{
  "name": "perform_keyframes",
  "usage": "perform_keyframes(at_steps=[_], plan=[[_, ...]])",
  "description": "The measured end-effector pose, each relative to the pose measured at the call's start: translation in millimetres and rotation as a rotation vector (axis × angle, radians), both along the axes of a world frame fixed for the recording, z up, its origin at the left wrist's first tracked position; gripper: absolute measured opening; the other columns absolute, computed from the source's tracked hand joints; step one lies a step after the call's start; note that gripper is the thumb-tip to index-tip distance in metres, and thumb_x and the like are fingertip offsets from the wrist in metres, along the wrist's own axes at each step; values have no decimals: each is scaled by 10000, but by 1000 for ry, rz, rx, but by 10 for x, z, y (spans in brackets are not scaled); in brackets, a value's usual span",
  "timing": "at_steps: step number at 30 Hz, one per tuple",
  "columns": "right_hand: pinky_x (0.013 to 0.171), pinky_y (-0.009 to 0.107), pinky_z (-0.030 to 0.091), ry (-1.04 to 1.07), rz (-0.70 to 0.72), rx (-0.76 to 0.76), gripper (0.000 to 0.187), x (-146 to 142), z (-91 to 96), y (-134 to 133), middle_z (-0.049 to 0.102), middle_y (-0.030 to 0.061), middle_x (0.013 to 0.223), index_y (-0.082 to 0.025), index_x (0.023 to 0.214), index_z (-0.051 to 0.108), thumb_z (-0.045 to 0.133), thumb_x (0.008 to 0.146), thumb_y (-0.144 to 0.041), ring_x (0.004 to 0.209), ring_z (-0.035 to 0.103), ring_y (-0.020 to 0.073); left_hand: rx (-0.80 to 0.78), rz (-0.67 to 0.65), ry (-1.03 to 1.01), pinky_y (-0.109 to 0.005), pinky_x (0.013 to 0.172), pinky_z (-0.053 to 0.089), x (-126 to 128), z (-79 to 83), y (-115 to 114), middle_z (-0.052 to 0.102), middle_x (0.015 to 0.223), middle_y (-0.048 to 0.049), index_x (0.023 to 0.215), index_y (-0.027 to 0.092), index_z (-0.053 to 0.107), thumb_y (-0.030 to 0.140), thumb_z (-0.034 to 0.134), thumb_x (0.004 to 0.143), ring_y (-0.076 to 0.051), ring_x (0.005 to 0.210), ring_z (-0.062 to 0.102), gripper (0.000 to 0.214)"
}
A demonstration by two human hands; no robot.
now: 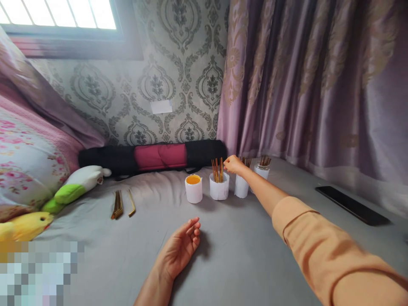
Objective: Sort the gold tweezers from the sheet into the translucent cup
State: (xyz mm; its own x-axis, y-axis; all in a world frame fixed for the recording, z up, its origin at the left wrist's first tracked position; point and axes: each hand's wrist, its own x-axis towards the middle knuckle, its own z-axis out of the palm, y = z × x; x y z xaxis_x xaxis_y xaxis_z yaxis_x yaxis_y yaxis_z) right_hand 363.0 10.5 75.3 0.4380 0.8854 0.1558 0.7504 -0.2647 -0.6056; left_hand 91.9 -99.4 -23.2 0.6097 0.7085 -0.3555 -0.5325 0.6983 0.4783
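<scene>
My right hand (pixel 234 165) reaches out over the row of white cups, fingers closed in a pinch. Its fingertips are beside the gold metal straws (pixel 217 171) standing upright in a white cup (pixel 219 190); whether they grip a straw I cannot make out. Just left stands another white cup (pixel 194 192) with an orange-yellow inside. Behind my right wrist are a taller white cup (pixel 241 187) and a further one (pixel 262 171), both with straws. My left hand (pixel 183 244) rests palm up, fingers loosely curled and holding nothing, in front of the cups.
Several bent gold straws (pixel 117 205) and a single bent straw (pixel 131 204) lie on the grey sheet (pixel 153 255) at left. A black-and-maroon long bag (pixel 161 156) lines the wall. Plush toys (pixel 76 185) are at left, a black phone-like slab (pixel 352 205) at right.
</scene>
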Motion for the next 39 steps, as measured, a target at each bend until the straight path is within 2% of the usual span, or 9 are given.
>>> perform_keyframes(at_steps=[12,19,31,35,39], plan=[[532,181,390,-33,-57,110,143,31,75,-128,648,79,662,-123,655,653,529,704,-174,572,578,115,2,1,16,-168,527,454,-10,2,-6,572,809,-57,963,78,547,124,553,751,-70,628,537,217],[546,190,374,-21,-63,190,188,1,70,-246,638,60,627,-128,739,671,491,716,-172,581,578,120,10,4,22,-172,524,457,-19,-11,-14,569,804,-58,956,74,548,122,547,754,-76,627,538,208],[497,191,356,82,-45,340,347,-59,-231,-523,630,44,637,-143,744,636,370,804,-357,507,542,94,2,-21,-7,-179,533,467,-19,-14,-3,567,818,-72,959,77,555,120,524,768,-84,639,541,198],[450,191,339,238,-29,404,386,-93,-333,-656,595,29,580,-137,723,618,367,796,-421,453,508,88,5,-26,-2,-181,540,469,-15,-24,-6,572,827,-76,962,78,554,119,528,766,-84,640,544,202],[408,193,323,389,-30,383,417,-198,-412,-809,552,16,524,-126,711,600,377,777,-472,409,473,87,21,-22,13,-181,544,470,-11,-27,-15,578,823,-74,964,81,554,119,524,768,-80,637,548,202]])
